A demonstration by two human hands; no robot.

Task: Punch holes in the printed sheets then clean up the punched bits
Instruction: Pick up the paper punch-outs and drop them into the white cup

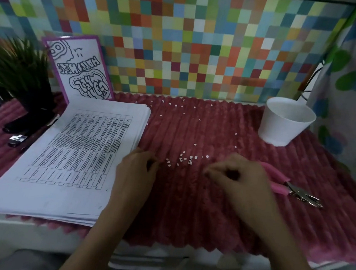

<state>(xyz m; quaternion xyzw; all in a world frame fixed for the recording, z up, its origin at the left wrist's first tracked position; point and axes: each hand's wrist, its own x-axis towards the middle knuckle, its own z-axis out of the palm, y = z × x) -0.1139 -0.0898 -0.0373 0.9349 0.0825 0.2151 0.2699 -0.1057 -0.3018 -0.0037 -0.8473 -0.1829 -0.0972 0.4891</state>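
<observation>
Left hand (136, 170), right hand (237, 177): my fingers curled, tips on mat (187, 212); whether pinching bits (186, 158), cannot tell. Bits at 12 o'clock; sheets (68, 157) at 9; punch (287, 185) at 3. Card (81, 69) lettering upside-down, unreadable.

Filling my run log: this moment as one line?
cleanup | left hand curled by paper bits | right hand curled by them | hole punch lying beside right hand | sheets stacked left
</observation>
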